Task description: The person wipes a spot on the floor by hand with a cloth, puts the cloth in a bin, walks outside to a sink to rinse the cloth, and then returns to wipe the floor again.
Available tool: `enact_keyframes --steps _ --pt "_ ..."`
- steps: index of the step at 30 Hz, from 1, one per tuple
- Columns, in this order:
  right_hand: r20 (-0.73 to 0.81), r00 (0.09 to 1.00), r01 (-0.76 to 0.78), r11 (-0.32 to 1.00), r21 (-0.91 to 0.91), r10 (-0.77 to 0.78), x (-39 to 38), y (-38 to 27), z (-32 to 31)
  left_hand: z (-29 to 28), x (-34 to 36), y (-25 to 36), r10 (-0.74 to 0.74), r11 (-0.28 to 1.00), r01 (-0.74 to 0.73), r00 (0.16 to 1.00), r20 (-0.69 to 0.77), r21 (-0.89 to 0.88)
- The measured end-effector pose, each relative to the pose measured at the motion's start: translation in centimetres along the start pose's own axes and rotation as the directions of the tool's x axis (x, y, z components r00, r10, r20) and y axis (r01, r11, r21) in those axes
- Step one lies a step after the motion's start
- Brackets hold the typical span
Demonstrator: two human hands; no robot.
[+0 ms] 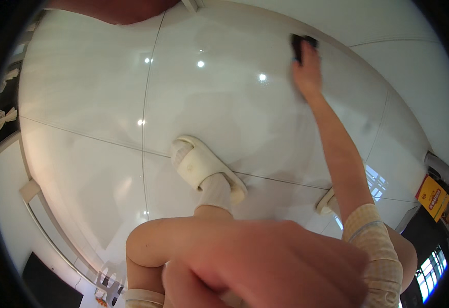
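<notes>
My right hand (308, 76) reaches far out over the glossy white tiled floor (224, 110). It is closed on a small black cloth-like pad (297, 46), pressed to the tiles beside the base of the wall. Blur and distance keep the pad's exact kind from showing. Large and blurred at the lower middle, my left hand (281, 262) is held up close in front of my bent knees. Its fingers curl inward, and whatever may be inside them is hidden.
My feet wear cream slippers, one slipper (209, 169) in the middle and one partly behind my right arm. A white wall (389, 49) rises at the far right. A yellow box (432, 197) stands at right. A reddish-brown rounded object (116, 7) juts in at the top left.
</notes>
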State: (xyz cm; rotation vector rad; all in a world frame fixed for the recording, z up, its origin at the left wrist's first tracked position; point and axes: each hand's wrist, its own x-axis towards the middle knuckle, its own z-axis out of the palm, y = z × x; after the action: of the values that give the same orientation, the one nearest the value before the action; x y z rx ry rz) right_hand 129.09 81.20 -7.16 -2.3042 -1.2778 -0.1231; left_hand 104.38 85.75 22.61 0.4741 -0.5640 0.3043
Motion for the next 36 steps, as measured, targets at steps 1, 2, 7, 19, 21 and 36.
enact_keyframes --steps 1,2,7,19,21,36 --pt "0.036 0.998 0.045 0.999 0.015 -0.046 0.9 -2.1 1.3 -0.7 -0.3 0.6 -0.021 0.998 0.021 1.000 -0.008 0.053" --pt "0.065 0.990 0.127 0.992 0.025 -0.128 1.3 -3.5 2.5 -2.0 -0.8 1.0 -0.055 0.990 0.057 0.998 -0.022 0.132" --pt "0.257 0.814 0.482 0.853 0.201 -0.521 -0.8 -11.7 4.2 -10.6 -8.5 -0.1 -0.109 0.513 0.583 0.772 -0.626 0.630" --pt "0.024 0.981 -0.195 0.979 0.057 0.194 -3.9 -0.8 -3.8 -13.0 -21.3 -4.1 0.171 -0.319 0.777 0.611 -0.773 0.543" --pt "0.074 0.970 -0.225 0.971 -0.081 0.231 -2.6 -0.1 -2.1 -13.2 -21.2 -4.2 0.179 -0.293 0.790 0.599 -0.781 0.539" --pt "0.211 0.920 0.347 0.937 -0.044 -0.330 6.7 -11.6 4.9 -11.8 -21.3 -4.1 0.259 -0.257 0.786 0.616 -0.744 0.562"
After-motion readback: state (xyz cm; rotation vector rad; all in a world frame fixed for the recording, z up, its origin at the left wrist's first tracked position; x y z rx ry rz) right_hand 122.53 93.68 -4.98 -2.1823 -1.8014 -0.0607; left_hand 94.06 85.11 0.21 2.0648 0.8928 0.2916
